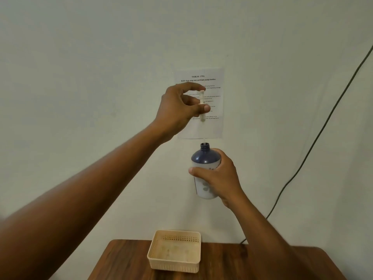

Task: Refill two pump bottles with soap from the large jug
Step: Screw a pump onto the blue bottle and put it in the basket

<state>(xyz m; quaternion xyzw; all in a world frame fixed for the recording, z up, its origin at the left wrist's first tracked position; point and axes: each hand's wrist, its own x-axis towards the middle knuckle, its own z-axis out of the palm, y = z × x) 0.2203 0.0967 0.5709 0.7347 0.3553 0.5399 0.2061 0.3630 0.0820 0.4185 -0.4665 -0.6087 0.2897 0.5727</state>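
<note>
Left hand point(177, 110) pinches pump point(202, 106) above open bottle point(203, 170), held in right hand's point(220, 178) closed grip.

The paper sheet point(199, 102) taped to the wall is headed "TASK ID 3791", with "Refill dish soap into multiple pump bottles" beneath. The smaller lines below are too blurred to read.

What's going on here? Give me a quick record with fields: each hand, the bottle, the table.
left hand: raised, pinching a white pump head, its tube hanging down
right hand: gripping a bottle
bottle: blue top, white body, neck open, tube tip at its mouth
table: brown wood, holds a beige basket
wall: a printed sheet
</note>
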